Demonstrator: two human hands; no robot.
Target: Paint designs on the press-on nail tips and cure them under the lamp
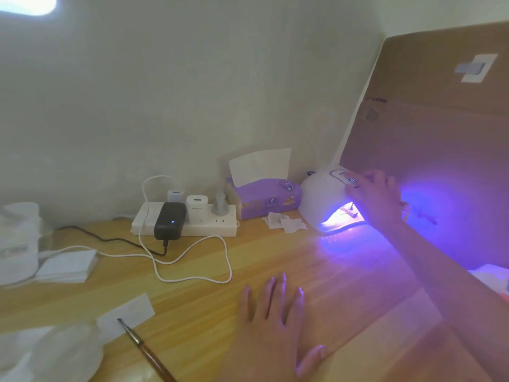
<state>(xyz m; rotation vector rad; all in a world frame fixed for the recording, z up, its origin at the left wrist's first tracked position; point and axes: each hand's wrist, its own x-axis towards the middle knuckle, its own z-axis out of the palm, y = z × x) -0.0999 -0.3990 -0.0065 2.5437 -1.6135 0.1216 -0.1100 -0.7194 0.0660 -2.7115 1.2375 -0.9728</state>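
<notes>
The left hand (271, 321) lies flat on the wooden surface (192, 299), palm down, fingers straight and spread, thumb out to its right; it holds nothing. The right hand (377, 197) reaches far ahead of it and to the right. Its back faces the camera and its fingers are stretched out onto the top panel of the lamp (322, 194). They touch the panel without gripping, though the fingertips are blurred.

The lamp is lit. Violet light spills from its mouth just below the right hand and washes over the surface toward the left hand. A small stand (349, 210) sits inside the mouth, under the right hand's fingers; whether it carries a nail tip is too small to tell.

A brush (143, 346) lies well to the left of the left hand, its tip resting on a paper slip (132, 312). A purple tissue box (264, 197) stands left of the right hand, just beside the lamp, with white scraps (286, 221) in front of it. Further left is a power strip (209, 224) with a black adapter (170, 220) plugged in. A white cable (192, 271) loops from it toward the left hand. A cardboard sheet (440, 119) leans above and behind the right hand.
</notes>
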